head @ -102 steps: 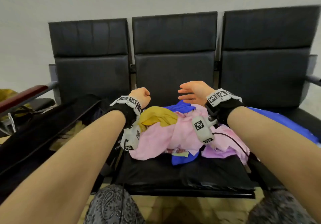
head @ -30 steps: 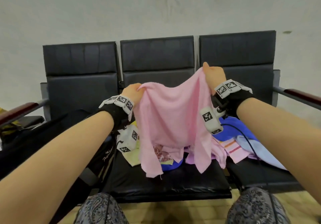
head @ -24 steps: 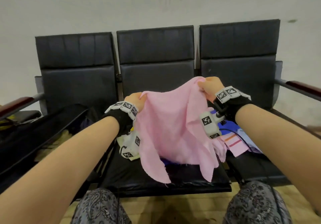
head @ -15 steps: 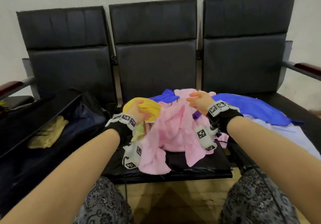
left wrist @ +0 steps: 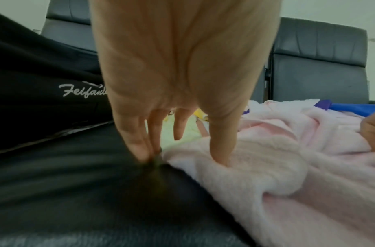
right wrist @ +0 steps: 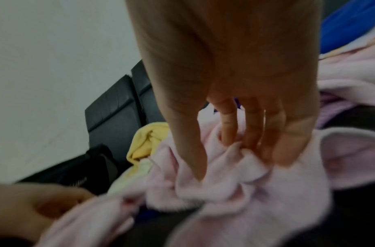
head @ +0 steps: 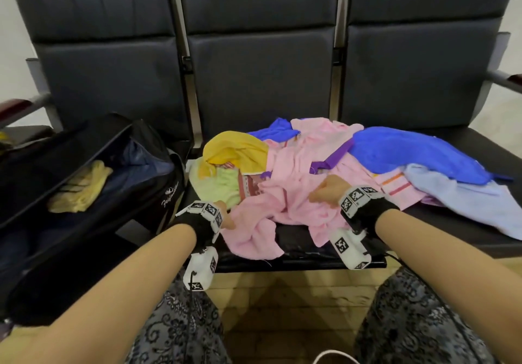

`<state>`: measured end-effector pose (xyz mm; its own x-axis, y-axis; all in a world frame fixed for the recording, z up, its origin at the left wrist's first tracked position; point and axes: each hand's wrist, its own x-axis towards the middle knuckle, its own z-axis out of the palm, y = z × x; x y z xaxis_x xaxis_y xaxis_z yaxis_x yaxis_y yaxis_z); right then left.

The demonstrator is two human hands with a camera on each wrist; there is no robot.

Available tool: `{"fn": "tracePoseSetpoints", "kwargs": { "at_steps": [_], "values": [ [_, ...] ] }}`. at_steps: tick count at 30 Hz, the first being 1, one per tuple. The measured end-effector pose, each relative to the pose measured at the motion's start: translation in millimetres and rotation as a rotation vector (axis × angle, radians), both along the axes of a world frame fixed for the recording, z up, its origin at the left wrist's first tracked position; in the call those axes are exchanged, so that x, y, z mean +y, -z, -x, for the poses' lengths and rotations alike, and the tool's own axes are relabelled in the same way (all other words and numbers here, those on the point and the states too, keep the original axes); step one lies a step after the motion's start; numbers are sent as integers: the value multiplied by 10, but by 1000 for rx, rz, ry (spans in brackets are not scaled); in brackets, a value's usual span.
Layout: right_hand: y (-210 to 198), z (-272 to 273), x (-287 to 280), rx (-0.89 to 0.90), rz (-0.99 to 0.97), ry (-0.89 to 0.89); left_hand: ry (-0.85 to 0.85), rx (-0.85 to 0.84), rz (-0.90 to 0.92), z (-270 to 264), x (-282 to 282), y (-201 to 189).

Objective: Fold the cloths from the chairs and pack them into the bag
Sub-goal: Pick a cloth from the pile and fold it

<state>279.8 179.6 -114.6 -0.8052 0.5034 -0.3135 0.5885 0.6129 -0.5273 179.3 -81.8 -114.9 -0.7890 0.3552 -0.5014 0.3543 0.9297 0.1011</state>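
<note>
Left hand (left wrist: 178, 83): fingers extended downward, the thumb pressing into the pink cloth (head: 285, 211), the other fingertips on the black seat (head: 296, 239) at the cloth's left edge; nothing is clenched. Right hand (right wrist: 241, 103): fingers and thumb bunched on a fold of the same cloth, grasping it. The cloth lies crumpled directly under both hands, at the front of the seat, its long axis running left to right between them and one corner hanging over the seat's front edge. The remaining pile of cloths (head: 310, 152) lies behind it. The open bag (head: 93, 183) stands left of the seat, nearer the left hand. Judgement: flattening precedes folding.
</note>
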Motion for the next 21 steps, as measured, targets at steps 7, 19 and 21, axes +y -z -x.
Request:
{"fn": "tracePoseSetpoints", "kwargs": {
  "at_steps": [7, 19, 21],
  "values": [
    [150, -231, -86, -236, -199, -202, 26, 30, 10, -21, -33, 158],
    [-130, -110, -203, 393, 67, 7, -75, 267, -643, -52, 248, -372],
    [-259, -85, -281, 499, 208, 40, -168, 300, -804, -59, 337, -422]
  ]
}}
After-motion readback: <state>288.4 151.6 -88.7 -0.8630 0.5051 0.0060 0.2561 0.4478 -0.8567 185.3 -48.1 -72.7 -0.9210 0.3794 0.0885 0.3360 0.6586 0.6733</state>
